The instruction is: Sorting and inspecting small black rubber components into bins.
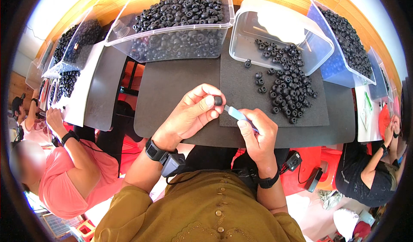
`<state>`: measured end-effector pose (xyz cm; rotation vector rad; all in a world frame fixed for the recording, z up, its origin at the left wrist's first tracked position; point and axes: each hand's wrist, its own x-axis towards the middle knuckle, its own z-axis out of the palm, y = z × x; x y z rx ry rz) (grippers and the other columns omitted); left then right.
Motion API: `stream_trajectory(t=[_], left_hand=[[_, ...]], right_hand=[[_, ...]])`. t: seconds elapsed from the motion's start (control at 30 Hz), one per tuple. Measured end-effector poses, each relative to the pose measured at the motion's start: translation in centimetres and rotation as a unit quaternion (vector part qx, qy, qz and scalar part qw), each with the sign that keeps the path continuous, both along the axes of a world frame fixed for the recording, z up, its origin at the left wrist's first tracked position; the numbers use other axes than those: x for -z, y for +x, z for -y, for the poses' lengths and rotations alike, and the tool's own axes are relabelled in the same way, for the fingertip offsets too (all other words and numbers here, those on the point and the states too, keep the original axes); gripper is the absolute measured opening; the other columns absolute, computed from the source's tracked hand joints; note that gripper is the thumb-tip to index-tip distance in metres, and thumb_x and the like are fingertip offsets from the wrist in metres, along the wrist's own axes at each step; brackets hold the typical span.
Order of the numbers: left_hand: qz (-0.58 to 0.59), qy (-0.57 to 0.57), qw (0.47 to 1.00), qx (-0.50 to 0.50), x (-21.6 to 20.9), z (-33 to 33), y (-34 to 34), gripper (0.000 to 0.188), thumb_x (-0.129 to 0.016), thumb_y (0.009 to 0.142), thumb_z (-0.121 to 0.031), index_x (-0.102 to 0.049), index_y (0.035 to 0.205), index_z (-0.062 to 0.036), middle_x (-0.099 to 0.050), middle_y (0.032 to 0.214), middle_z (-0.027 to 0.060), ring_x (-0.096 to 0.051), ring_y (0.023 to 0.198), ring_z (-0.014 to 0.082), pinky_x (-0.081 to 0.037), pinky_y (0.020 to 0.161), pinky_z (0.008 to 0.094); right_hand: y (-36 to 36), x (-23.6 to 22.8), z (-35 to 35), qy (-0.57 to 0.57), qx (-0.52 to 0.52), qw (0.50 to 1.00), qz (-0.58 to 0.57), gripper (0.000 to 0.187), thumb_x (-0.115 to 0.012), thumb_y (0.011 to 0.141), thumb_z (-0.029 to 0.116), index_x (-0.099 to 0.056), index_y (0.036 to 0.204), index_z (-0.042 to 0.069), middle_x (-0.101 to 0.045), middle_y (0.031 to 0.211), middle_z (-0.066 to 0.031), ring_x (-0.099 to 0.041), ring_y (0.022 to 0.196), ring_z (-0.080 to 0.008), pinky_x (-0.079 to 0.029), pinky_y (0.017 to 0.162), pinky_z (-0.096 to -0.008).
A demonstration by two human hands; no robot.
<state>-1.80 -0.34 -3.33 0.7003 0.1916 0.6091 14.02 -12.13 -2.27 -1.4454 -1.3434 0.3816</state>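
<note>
Between the thumb and fingers of my left hand (189, 113) is a small, round black part (218, 100), which looks like rubber or plastic. My right hand (260, 132) is closed around a small craft knife (236, 114) with a light blue handle. Its short metal tip points left and sits right beside the black part; whether they touch I cannot tell. To the right of both hands, a loose pile of similar black parts (289, 89) lies on a dark mat (241, 79). Several of these parts show a round hole.
A clear bin (167, 31) full of black parts stands at the back. Beside it a clear tub (320, 55) is tipped toward the pile. Another full bin (337, 72) stands at the right. People (81, 169) sit at tables on my left and right (365, 175).
</note>
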Motion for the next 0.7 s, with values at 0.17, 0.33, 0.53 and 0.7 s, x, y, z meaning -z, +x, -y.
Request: stream_trajectory(t=[0.17,0.33,0.53,0.7], left_hand=[[-0.012,-0.038,0.999,0.016,-0.45,0.05,-0.2,0.018,-0.057,0.092,-0.016,-0.053,0.107,-0.0059,-0.054,0.1,0.0084,-0.053,0.084,0.0101,-0.046,0.074,0.0194],[-0.002,-0.023,0.999,0.027,0.07,-0.04,-0.27,0.018,-0.056,0.093,-0.018,-0.053,0.106,-0.0055,-0.055,0.099,0.0083,-0.052,0.082,0.0094,-0.045,0.072,0.0196],[-0.018,-0.018,0.999,0.027,0.1,0.17,-0.26,0.019,-0.056,0.093,-0.019,-0.053,0.104,-0.0047,-0.055,0.097,0.0085,-0.052,0.08,0.009,-0.045,0.072,0.0198],[-0.025,-0.014,0.999,0.032,-0.08,0.28,-0.31,0.02,-0.056,0.093,-0.02,-0.053,0.103,-0.0036,-0.056,0.096,0.0083,-0.052,0.08,0.0081,-0.045,0.071,0.0193]], right_hand=[[-0.1,0.09,-0.13,0.01,-0.012,1.0,0.018,0.013,-0.066,0.081,0.012,-0.065,0.091,0.002,-0.049,0.061,-0.0067,-0.046,0.048,-0.0174,-0.035,0.046,-0.0291],[-0.09,0.12,-0.12,0.008,-0.016,0.999,0.04,0.014,-0.067,0.08,0.013,-0.066,0.09,0.003,-0.05,0.06,-0.0073,-0.048,0.048,-0.0195,-0.037,0.046,-0.0301],[-0.15,-0.16,-0.08,0.001,-0.017,0.999,0.051,0.014,-0.068,0.08,0.014,-0.066,0.09,0.003,-0.05,0.061,-0.0069,-0.05,0.049,-0.0195,-0.038,0.047,-0.0303],[-0.14,-0.04,-0.1,0.004,-0.018,0.998,0.056,0.014,-0.068,0.08,0.013,-0.065,0.09,0.004,-0.051,0.061,-0.0068,-0.051,0.049,-0.0198,-0.039,0.047,-0.0306]])
